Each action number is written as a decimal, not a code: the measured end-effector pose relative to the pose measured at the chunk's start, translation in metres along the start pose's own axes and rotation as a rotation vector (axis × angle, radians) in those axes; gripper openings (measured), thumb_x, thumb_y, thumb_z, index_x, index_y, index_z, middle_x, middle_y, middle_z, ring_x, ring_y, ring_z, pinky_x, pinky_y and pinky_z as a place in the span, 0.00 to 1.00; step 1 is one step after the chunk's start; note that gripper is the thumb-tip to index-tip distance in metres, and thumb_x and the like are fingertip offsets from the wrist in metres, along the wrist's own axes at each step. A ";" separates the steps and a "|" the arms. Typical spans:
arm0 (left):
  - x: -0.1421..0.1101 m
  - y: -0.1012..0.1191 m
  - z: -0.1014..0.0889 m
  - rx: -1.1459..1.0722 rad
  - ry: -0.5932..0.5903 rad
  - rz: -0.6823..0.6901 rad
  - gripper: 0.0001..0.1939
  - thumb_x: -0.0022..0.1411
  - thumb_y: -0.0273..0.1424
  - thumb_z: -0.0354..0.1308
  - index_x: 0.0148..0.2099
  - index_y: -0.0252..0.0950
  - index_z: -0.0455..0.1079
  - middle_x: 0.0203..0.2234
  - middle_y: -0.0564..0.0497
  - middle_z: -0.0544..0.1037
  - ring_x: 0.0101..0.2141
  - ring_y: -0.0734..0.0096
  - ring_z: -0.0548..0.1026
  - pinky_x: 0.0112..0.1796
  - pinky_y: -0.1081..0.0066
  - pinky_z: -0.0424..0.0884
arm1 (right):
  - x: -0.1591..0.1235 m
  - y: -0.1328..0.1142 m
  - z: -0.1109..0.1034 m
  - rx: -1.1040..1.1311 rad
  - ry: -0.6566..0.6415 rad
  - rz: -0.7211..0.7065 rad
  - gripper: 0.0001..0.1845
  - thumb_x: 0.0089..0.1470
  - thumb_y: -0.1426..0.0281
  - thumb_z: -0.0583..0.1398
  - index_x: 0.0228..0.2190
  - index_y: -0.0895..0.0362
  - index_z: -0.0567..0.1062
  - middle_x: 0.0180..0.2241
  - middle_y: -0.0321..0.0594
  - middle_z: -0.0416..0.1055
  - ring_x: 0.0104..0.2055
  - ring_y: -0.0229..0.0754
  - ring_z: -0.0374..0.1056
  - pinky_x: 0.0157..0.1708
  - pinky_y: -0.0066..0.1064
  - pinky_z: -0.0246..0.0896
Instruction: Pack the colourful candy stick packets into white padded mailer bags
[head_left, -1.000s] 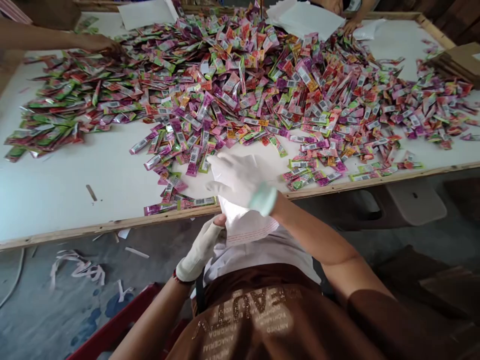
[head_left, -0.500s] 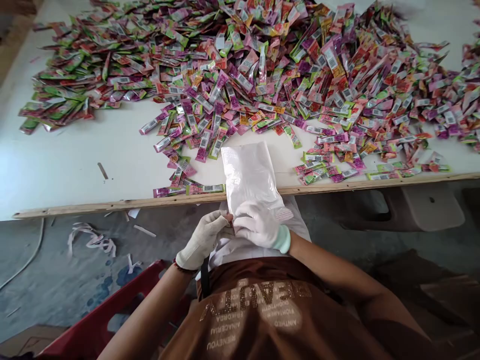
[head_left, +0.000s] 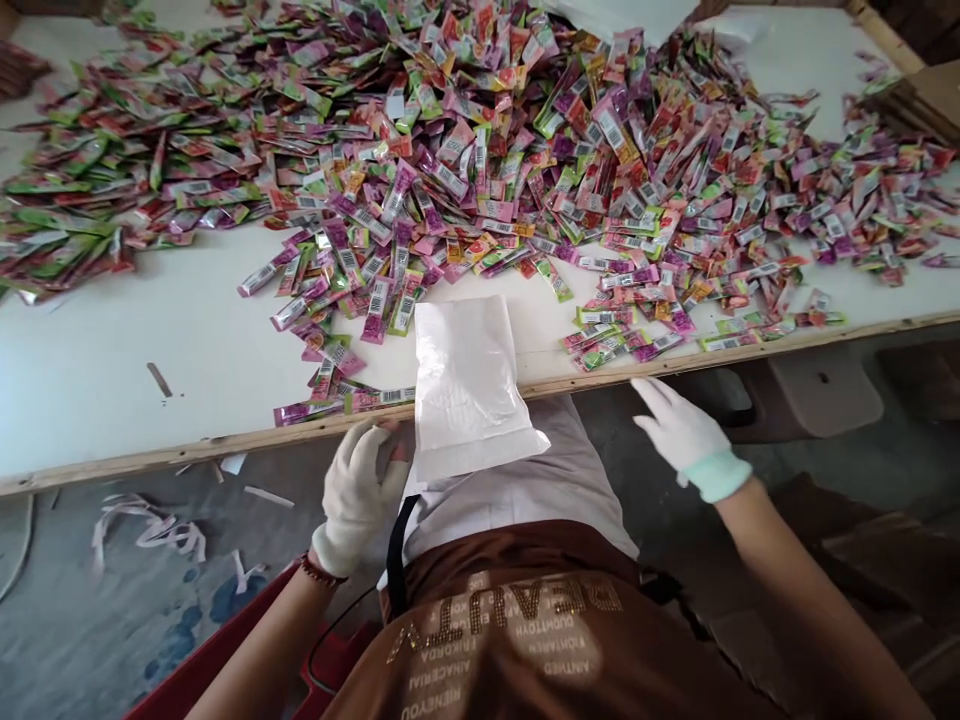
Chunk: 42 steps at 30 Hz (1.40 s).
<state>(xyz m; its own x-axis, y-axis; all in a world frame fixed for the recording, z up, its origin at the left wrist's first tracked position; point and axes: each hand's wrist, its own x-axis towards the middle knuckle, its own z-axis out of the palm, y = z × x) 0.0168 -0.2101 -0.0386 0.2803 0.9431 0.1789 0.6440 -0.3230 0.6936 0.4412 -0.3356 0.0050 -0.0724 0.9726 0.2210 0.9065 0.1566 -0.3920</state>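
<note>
A white plastic mailer bag point(head_left: 469, 390) lies over the table's front edge, its lower end hanging toward my lap with the flap folded across. My left hand point(head_left: 360, 490), in a white glove with bare fingertips showing, is just left of the bag, its fingers loosely bent and nothing visible in them. Off to the right, my right hand point(head_left: 682, 430) is gloved in white with a mint cuff. Its fingers are stretched out close to the wooden table edge, holding nothing and well apart from the bag.
Small colourful sachets point(head_left: 450, 190) are heaped across the white table point(head_left: 90, 370), which has a wooden front rim point(head_left: 225, 440). A brown strip point(head_left: 159, 379) lies at left. Paper ribbons point(head_left: 150, 530) litter the floor near a red chair point(head_left: 217, 650). A stool point(head_left: 825, 390) stands at right.
Both hands have let go of the bag's lower end. My right hand has swung far right and opened; my left has drawn back left. The flap's end now lies flat, and the view has shifted.
</note>
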 end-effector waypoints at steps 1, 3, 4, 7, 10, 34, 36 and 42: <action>0.002 -0.005 0.003 0.099 0.065 0.133 0.18 0.61 0.35 0.60 0.52 0.34 0.72 0.53 0.37 0.77 0.55 0.50 0.73 0.55 0.53 0.70 | 0.007 -0.006 0.012 -0.083 0.015 0.003 0.24 0.66 0.69 0.53 0.62 0.54 0.66 0.58 0.60 0.69 0.52 0.53 0.73 0.51 0.47 0.67; 0.007 -0.011 0.010 0.193 0.079 0.359 0.26 0.62 0.32 0.59 0.62 0.34 0.66 0.63 0.34 0.68 0.64 0.47 0.64 0.62 0.45 0.61 | 0.028 -0.027 0.043 -0.148 -0.003 -0.107 0.22 0.67 0.72 0.52 0.60 0.52 0.70 0.63 0.52 0.65 0.63 0.55 0.63 0.59 0.51 0.61; 0.010 -0.013 0.012 0.209 0.037 0.455 0.29 0.63 0.31 0.58 0.65 0.36 0.63 0.65 0.35 0.66 0.66 0.48 0.61 0.64 0.43 0.58 | 0.039 -0.038 0.058 -0.130 -0.027 -0.234 0.22 0.66 0.73 0.53 0.58 0.49 0.71 0.63 0.46 0.66 0.66 0.54 0.60 0.62 0.54 0.58; 0.017 -0.014 0.015 0.200 -0.156 0.699 0.29 0.65 0.32 0.56 0.67 0.40 0.62 0.62 0.39 0.71 0.65 0.51 0.64 0.65 0.45 0.58 | 0.065 -0.055 0.087 -0.072 -0.091 -0.510 0.18 0.65 0.75 0.55 0.52 0.47 0.75 0.61 0.37 0.69 0.68 0.49 0.57 0.65 0.56 0.53; 0.018 -0.013 0.011 0.126 -0.220 0.777 0.26 0.67 0.29 0.54 0.66 0.40 0.64 0.59 0.41 0.74 0.63 0.55 0.68 0.62 0.51 0.65 | 0.066 -0.047 0.090 -0.076 -0.062 -0.599 0.14 0.65 0.76 0.54 0.42 0.53 0.79 0.55 0.39 0.75 0.65 0.48 0.62 0.63 0.53 0.56; 0.038 0.022 -0.007 -0.025 -0.255 0.111 0.13 0.70 0.35 0.51 0.38 0.36 0.74 0.29 0.51 0.79 0.30 0.71 0.75 0.34 0.72 0.70 | 0.091 -0.063 0.085 0.177 -0.033 -0.053 0.23 0.70 0.62 0.50 0.24 0.55 0.70 0.26 0.42 0.74 0.33 0.42 0.70 0.39 0.35 0.59; 0.050 0.029 -0.006 0.085 -0.262 -0.032 0.16 0.68 0.38 0.52 0.30 0.36 0.68 0.21 0.54 0.73 0.24 0.74 0.68 0.27 0.72 0.63 | 0.102 -0.071 0.084 0.059 -0.064 0.070 0.25 0.69 0.64 0.51 0.20 0.55 0.67 0.22 0.41 0.71 0.29 0.41 0.66 0.36 0.35 0.55; 0.083 0.046 -0.002 -0.160 -0.304 -0.378 0.14 0.54 0.40 0.62 0.39 0.37 0.68 0.23 0.55 0.72 0.23 0.73 0.68 0.26 0.73 0.63 | 0.137 -0.070 0.089 0.088 -0.232 0.361 0.05 0.56 0.72 0.60 0.35 0.58 0.77 0.36 0.47 0.78 0.40 0.47 0.72 0.41 0.37 0.59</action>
<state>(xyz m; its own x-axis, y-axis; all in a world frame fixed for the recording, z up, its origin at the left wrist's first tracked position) 0.0682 -0.1468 0.0100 0.2581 0.9184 -0.2998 0.6296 0.0755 0.7733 0.3311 -0.1983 -0.0172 0.1421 0.9789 -0.1468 0.8525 -0.1964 -0.4844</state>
